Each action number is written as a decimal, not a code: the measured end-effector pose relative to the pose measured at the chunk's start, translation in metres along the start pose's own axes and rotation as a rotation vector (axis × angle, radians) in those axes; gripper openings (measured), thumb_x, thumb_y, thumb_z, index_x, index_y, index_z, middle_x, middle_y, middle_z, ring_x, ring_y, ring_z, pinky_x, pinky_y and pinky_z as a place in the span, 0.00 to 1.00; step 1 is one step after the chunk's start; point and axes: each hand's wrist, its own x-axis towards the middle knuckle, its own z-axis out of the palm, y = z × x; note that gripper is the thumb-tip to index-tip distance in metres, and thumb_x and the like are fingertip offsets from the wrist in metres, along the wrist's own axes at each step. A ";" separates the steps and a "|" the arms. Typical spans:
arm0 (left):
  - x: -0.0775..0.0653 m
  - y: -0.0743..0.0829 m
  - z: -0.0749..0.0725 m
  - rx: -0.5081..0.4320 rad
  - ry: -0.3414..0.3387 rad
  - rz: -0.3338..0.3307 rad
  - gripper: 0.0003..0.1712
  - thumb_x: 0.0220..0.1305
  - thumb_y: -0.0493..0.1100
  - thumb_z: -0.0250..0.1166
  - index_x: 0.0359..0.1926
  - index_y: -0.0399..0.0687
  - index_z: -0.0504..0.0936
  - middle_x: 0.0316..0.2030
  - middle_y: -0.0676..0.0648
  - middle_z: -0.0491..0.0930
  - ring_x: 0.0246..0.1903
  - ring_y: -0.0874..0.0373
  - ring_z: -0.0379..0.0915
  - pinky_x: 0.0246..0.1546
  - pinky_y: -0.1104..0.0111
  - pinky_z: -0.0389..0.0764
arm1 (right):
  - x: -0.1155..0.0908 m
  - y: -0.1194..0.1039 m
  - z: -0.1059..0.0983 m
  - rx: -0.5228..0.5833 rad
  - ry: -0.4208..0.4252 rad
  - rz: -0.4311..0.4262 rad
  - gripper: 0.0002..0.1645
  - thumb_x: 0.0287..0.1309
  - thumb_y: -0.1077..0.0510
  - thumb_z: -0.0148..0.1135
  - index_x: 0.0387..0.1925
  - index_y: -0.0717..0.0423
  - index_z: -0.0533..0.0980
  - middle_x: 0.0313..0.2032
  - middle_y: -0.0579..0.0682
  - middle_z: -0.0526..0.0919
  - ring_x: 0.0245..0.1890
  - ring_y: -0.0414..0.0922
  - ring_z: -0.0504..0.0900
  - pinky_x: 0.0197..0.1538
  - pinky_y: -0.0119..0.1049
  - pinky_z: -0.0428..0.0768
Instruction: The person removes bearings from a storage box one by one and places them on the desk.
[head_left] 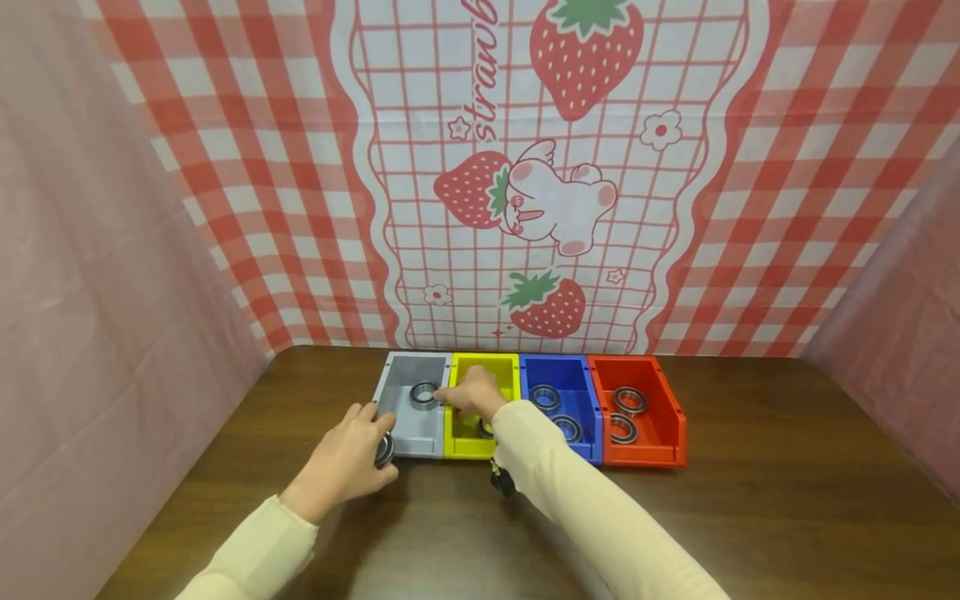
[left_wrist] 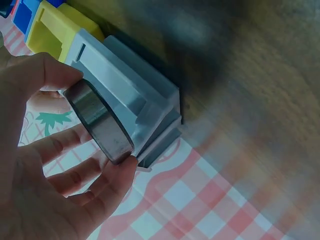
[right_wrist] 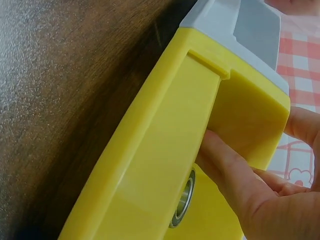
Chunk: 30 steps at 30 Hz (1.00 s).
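Observation:
In the left wrist view, my left hand (left_wrist: pixel 55 165) grips a metal ball bearing (left_wrist: pixel 100 122) by its edge, between thumb and fingertips. The head view places this left hand (head_left: pixel 348 454) at the front left corner of the grey bin (head_left: pixel 408 446). My right hand (head_left: pixel 474 393) reaches over the yellow bin (head_left: pixel 468 450). Seen from the right wrist, its fingers (right_wrist: pixel 235 175) are inside the yellow bin, while another digit lies across the side wall shared with the grey bin. A bearing (right_wrist: pixel 183 199) rests in the yellow bin below the fingers. Another bearing (head_left: pixel 424 396) lies in the grey bin.
Right of the yellow bin stand a blue bin (head_left: pixel 588 446) with two bearings and a red bin (head_left: pixel 663 454) with two more. All bins stand side by side on a brown wooden table (head_left: pixel 750 517). Behind it hangs a checked strawberry cloth (head_left: pixel 712 275).

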 end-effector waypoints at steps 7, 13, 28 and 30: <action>-0.007 0.000 -0.001 -0.025 -0.042 -0.024 0.28 0.35 0.47 0.72 0.41 0.42 0.78 0.34 0.45 0.74 0.35 0.54 0.68 0.26 0.64 0.76 | -0.001 -0.002 -0.002 0.021 -0.019 -0.002 0.25 0.52 0.46 0.70 0.36 0.64 0.74 0.32 0.57 0.81 0.33 0.50 0.86 0.46 0.42 0.82; -0.012 0.000 -0.001 -0.045 -0.084 -0.048 0.31 0.35 0.48 0.73 0.45 0.40 0.80 0.36 0.44 0.75 0.37 0.53 0.70 0.29 0.63 0.78 | 0.001 -0.002 -0.001 0.025 -0.024 0.009 0.26 0.52 0.47 0.70 0.38 0.64 0.73 0.35 0.57 0.80 0.33 0.49 0.85 0.46 0.42 0.82; -0.024 -0.002 0.006 -0.084 -0.134 -0.080 0.32 0.33 0.46 0.75 0.46 0.40 0.80 0.34 0.46 0.74 0.34 0.55 0.69 0.29 0.63 0.77 | -0.001 -0.003 -0.001 0.027 -0.022 0.008 0.25 0.52 0.49 0.70 0.39 0.65 0.73 0.35 0.57 0.79 0.32 0.49 0.85 0.44 0.40 0.83; -0.026 -0.002 0.007 -0.097 -0.138 -0.086 0.32 0.33 0.46 0.75 0.45 0.40 0.80 0.33 0.46 0.74 0.34 0.55 0.69 0.29 0.64 0.77 | 0.000 -0.002 0.000 0.022 -0.019 0.010 0.25 0.52 0.49 0.70 0.40 0.65 0.73 0.36 0.57 0.80 0.32 0.48 0.85 0.44 0.39 0.83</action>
